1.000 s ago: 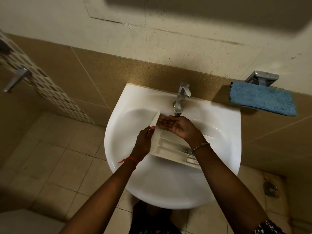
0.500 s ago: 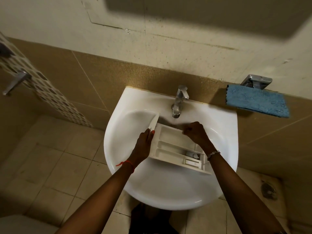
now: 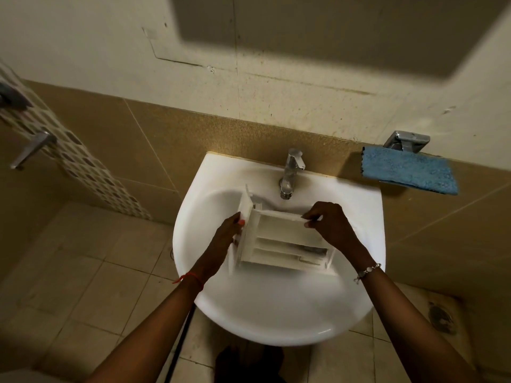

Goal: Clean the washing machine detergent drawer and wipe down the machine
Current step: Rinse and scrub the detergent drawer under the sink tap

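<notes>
Shifted since before, detergent drawer (image 3: pixel 280 233) is clamped between left grip (image 3: pixel 228 236) and right grip (image 3: pixel 331 225)

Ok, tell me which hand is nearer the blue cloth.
Right. The right hand pinches the drawer, below-left of the blue cloth; the left hand grips its front panel, farther left.

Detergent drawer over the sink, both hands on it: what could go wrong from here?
1. The right hand only pinches the thin far wall of the detergent drawer; the left hand grips the front panel. If the plastic is wet, it may slip and hit the sink.
2. The drawer's far corner sits close below the tap; lifting could knock it.
</notes>
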Demonstrator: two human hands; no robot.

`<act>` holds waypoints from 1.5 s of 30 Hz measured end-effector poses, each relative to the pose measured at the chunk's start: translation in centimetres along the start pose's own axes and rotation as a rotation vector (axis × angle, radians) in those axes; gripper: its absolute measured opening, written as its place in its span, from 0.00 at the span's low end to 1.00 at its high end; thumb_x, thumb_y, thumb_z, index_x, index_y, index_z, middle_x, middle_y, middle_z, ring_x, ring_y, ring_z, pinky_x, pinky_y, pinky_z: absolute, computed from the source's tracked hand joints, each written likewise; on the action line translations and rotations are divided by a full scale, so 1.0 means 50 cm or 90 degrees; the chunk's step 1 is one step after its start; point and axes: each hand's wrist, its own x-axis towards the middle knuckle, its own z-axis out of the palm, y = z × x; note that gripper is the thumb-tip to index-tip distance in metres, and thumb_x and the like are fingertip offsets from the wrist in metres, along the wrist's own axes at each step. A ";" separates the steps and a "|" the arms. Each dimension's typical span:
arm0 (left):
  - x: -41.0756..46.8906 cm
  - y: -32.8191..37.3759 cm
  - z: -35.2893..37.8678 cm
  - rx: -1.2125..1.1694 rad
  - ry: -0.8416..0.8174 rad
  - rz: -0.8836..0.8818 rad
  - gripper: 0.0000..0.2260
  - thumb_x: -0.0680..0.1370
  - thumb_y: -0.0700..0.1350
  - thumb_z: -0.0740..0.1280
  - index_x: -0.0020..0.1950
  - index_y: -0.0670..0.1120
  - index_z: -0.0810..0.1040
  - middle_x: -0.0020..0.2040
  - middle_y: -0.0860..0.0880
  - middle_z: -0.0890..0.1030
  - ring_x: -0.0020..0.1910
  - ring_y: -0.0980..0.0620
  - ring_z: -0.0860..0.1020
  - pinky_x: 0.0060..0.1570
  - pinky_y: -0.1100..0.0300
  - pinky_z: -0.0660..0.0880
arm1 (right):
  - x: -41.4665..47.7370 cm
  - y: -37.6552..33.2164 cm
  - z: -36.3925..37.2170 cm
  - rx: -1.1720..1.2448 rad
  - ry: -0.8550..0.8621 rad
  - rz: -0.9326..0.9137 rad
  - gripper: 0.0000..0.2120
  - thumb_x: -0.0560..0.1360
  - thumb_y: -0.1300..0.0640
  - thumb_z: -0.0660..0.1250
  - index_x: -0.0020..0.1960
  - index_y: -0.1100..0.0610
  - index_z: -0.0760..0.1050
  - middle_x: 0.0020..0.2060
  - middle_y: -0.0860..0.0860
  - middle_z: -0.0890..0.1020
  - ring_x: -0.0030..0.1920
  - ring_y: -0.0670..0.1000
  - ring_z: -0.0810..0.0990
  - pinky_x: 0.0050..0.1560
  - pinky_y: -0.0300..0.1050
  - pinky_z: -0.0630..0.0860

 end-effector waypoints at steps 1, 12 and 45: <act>0.001 0.005 -0.002 -0.030 0.005 0.005 0.17 0.81 0.47 0.54 0.68 0.46 0.68 0.62 0.45 0.73 0.61 0.48 0.71 0.65 0.52 0.67 | -0.006 -0.008 -0.001 0.005 0.009 -0.003 0.07 0.66 0.70 0.73 0.44 0.65 0.83 0.39 0.54 0.81 0.42 0.49 0.77 0.46 0.49 0.75; 0.031 0.026 0.013 0.003 0.050 -0.017 0.13 0.80 0.48 0.59 0.59 0.42 0.74 0.54 0.44 0.77 0.55 0.47 0.74 0.61 0.51 0.70 | -0.043 -0.031 -0.001 -0.022 -0.101 0.014 0.05 0.66 0.65 0.75 0.42 0.63 0.82 0.41 0.54 0.82 0.40 0.47 0.76 0.43 0.38 0.73; 0.015 0.003 0.008 0.095 0.001 0.072 0.10 0.82 0.50 0.52 0.56 0.54 0.72 0.50 0.57 0.76 0.49 0.69 0.74 0.47 0.80 0.68 | 0.134 -0.023 -0.005 0.813 -0.165 0.554 0.08 0.66 0.69 0.50 0.33 0.57 0.59 0.24 0.53 0.64 0.31 0.48 0.55 0.33 0.39 0.54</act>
